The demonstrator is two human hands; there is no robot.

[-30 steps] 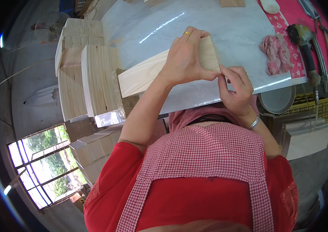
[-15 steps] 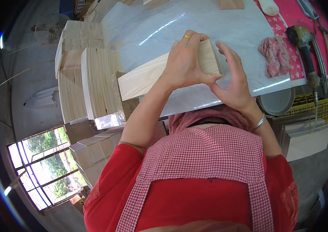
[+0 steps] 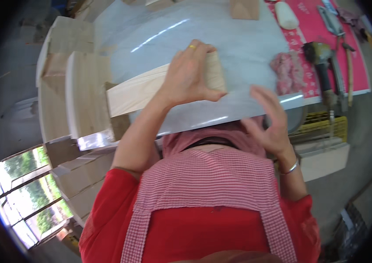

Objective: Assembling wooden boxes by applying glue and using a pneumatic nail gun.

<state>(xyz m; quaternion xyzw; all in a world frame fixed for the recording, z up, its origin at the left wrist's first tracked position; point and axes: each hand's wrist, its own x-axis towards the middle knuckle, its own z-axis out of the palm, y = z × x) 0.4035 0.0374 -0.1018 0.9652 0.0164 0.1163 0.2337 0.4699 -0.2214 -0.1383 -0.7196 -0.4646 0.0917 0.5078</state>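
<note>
Far to the left of the left grip [image 3: 184, 78], pale stacked boards [image 3: 88, 94] stand upright, and the free left end of a light wooden piece [image 3: 138, 90] reaches close to them; whether it touches them, I cannot tell. The piece runs from there rightward to the left grip and out a little past it, its long axis crossing in front of the body and slanting gently, the left end nearer the person, the right end farther off. The left grip is closed across it near that right end, thumb at the near edge and fingers over the far edge, so the piece points away to the left of this grip. Next along, the right grip [image 3: 270, 125] is open and blurred, fingers spread, with nothing to be seen in it; the wooden piece lies to its left and farther forward, apart from it, so the left grip is the nearer. Forward and right of the right grip, on the counter [image 3: 245, 57], lie a crumpled pink cloth [image 3: 287, 70] and then a dark power tool [image 3: 322, 70].
</note>
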